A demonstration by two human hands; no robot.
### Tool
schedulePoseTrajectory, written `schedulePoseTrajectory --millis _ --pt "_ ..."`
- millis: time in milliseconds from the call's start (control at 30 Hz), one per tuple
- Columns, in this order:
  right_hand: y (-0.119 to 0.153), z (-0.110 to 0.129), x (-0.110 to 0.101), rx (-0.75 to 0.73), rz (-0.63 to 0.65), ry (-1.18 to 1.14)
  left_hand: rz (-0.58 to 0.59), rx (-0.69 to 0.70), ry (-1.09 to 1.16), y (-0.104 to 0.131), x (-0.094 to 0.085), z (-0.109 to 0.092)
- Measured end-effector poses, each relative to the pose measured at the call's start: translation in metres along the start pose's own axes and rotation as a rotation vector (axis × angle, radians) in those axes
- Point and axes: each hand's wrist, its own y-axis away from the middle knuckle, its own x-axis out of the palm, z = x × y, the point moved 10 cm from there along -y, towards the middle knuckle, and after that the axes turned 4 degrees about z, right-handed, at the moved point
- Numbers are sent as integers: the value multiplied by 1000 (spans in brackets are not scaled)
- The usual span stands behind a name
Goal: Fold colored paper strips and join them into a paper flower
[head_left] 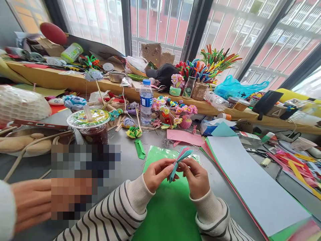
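Note:
Between my fingertips is a narrow bundle of pleated pink and teal paper [185,153], drawn in at its middle and fanning out at both ends. My left hand [157,173] pinches it near the middle from the left. From the other side, my right hand [197,176] is closed with thumb and fingers at the bundle's right edge. Both hands are over a shiny green sheet [165,209] on the grey table. A small folded green paper strip [139,149] lies just beyond the sheet.
Another person's hand [32,201] reaches in at left, partly pixelated. A lidded drink cup [91,129] and water bottle [146,105] stand beyond. Stacked coloured paper [245,177] lies right, with scissors [258,153] farther over. Pink paper [185,136] and crafted flowers [173,110] sit ahead.

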Motion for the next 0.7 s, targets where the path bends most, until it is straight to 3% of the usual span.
schedulePoseTrajectory --millis 267,467,700 --pt "2 2 11 -14 78 68 -62 -4 57 -7 -10 5" --pt "-1 3 14 -17 117 53 -110 1 -19 -7 -16 6" --pt "1 -15 8 120 71 63 -247 102 -318 -1 -28 -10"
